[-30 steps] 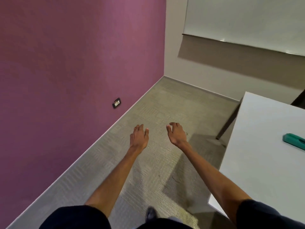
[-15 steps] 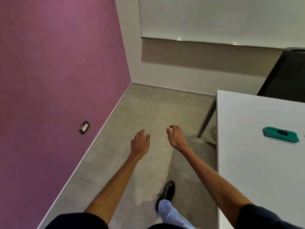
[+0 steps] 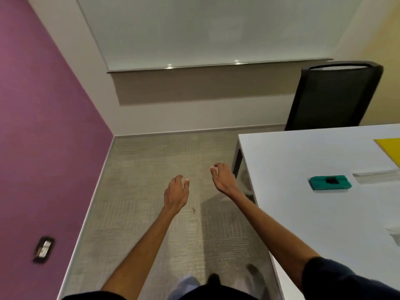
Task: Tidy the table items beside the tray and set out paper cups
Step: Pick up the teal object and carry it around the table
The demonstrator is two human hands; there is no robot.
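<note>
Both my hands are stretched out over the carpet, left of the white table (image 3: 303, 213). My left hand (image 3: 176, 192) is empty with its fingers loosely apart. My right hand (image 3: 223, 178) is also empty, fingers curled but apart, just short of the table's left edge. On the table lies a green whiteboard eraser (image 3: 330, 182). To its right is a flat white stack of paper (image 3: 376, 176). A yellow sheet (image 3: 389, 148) shows at the right edge. No tray or paper cups are in view.
A black mesh office chair (image 3: 333, 96) stands behind the table's far side. A whiteboard (image 3: 216, 29) hangs on the far wall. The purple wall (image 3: 43, 126) on the left has a socket (image 3: 43, 249) low down. Grey carpet (image 3: 151, 159) lies between wall and table.
The view has swung to the right, bringing more of the table, the chair, the paper stack and the yellow sheet into sight. My hands stay empty and outstretched.
</note>
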